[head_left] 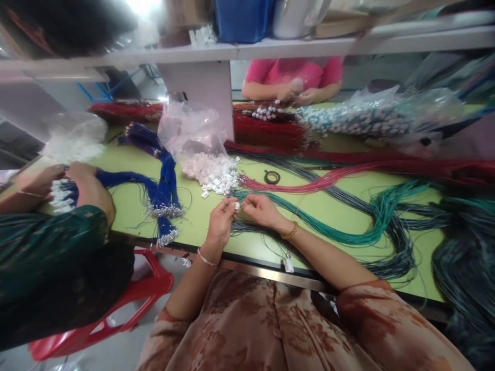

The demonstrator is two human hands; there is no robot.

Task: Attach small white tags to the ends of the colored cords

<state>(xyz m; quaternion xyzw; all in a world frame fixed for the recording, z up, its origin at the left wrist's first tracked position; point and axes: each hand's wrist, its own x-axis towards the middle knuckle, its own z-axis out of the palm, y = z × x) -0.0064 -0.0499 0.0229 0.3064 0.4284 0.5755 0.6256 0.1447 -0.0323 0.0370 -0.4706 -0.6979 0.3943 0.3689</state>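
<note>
Between thumb and fingers, my left hand (221,220) pinches a small white plastic connector (237,205). Close beside it, my right hand (261,210) is closed in a pinch near the connector; a wire end may be in its fingers, but it is too small to make out. Just beyond my hands lie the ends of a green wire bundle (309,216) and a pink-red wire bundle (309,184). Dark grey wires (251,227) run under my right wrist. A pile of white connectors (216,175) spills from a clear plastic bag (191,129) behind my left hand.
A black tape roll (271,177) lies behind my right hand. One white connector (288,265) hangs at the table's front edge. To the left, a co-worker's hands (73,178) work by blue wires (166,180). Another person (290,82) sits opposite, below a shelf (247,51).
</note>
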